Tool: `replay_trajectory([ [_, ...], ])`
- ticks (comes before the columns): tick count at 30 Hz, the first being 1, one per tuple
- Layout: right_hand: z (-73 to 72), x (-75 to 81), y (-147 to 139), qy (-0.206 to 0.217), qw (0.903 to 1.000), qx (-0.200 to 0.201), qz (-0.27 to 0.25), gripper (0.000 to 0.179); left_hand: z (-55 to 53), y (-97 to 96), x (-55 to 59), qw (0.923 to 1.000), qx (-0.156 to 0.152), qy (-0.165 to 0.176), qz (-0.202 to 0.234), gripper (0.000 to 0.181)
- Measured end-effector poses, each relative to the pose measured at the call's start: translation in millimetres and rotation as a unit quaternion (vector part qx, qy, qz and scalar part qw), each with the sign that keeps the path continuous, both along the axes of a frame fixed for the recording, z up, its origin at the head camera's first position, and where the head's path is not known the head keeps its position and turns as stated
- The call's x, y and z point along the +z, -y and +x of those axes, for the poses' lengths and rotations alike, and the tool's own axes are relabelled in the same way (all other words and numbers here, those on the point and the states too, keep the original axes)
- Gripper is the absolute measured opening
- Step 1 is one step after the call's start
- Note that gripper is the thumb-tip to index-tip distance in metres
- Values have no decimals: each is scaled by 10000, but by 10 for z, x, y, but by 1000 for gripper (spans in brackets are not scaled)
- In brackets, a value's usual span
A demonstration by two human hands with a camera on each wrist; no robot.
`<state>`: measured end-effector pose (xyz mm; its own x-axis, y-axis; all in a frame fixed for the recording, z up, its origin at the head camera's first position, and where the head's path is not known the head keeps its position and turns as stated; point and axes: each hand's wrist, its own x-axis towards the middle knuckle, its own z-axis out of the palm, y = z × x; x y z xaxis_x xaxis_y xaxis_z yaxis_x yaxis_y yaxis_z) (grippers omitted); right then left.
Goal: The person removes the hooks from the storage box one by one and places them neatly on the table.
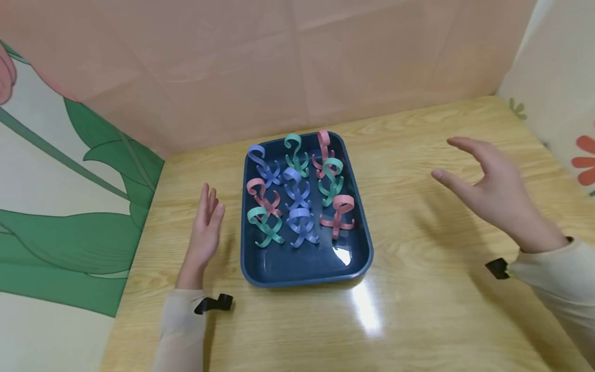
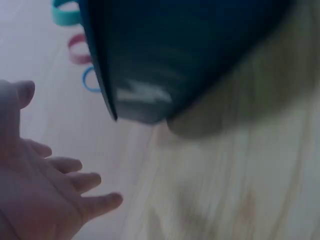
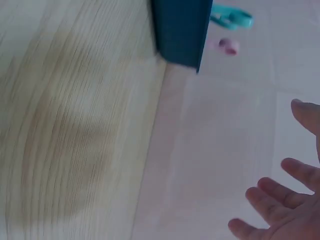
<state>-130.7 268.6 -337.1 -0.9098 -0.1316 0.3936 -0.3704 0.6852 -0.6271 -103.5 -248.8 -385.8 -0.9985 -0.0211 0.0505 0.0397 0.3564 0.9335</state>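
Note:
Plastic multi-pronged hooks in three colours sit in rows in a dark blue tray (image 1: 307, 268), their curled tops upward. Among them are a pink hook (image 1: 337, 225) at the front right, a blue hook (image 1: 302, 230) at the front middle and a green hook (image 1: 268, 233) at the front left. My left hand (image 1: 204, 235) hovers left of the tray, fingers straight and palm facing it, holding nothing. Off to the tray's right, farther from it, my right hand (image 1: 495, 194) is held with thumb and fingers spread apart, also without anything in it.
The tray stands on a wood-grain table (image 1: 409, 310). A pinkish cloth wall (image 1: 232, 67) rises behind the table's far edge. Panels with printed leaves (image 1: 60, 248) and a red flower (image 1: 586, 161) flank the left and right sides.

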Motion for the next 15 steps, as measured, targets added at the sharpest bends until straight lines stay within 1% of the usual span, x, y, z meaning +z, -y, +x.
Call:
replay_trajectory([
  [1, 15, -2, 46, -102, 9999, 60, -108, 64, 4, -22, 12, 9990, -12, 63, 441, 60],
  [2, 31, -3, 95, -177, 9995, 109, -227, 64, 11, -40, 24, 9964, -8, 135, 836, 61],
  [4, 60, -4, 196, -242, 9978, 256, -557, 65, 20, -68, 40, 9883, 13, 266, 1501, 63],
  [5, 73, -3, 247, -236, 9962, 352, -756, 65, 22, -81, 44, 9843, 32, 333, 1731, 64],
  [7, 101, 12, 347, -144, 9914, 555, -1176, 65, 19, -104, 33, 9781, 41, 493, 2023, 67],
  [8, 112, 21, 392, -95, 9884, 660, -1366, 65, 16, -112, 20, 9763, 33, 571, 2085, 68],
  [10, 134, 44, 471, 19, 9823, 869, -1659, 66, 7, -131, -12, 9754, 10, 722, 2084, 69],
  [15, 183, 101, 617, 341, 9636, 1384, -2262, 67, -29, -180, -102, 9801, 48, 1053, 1685, 68],
])
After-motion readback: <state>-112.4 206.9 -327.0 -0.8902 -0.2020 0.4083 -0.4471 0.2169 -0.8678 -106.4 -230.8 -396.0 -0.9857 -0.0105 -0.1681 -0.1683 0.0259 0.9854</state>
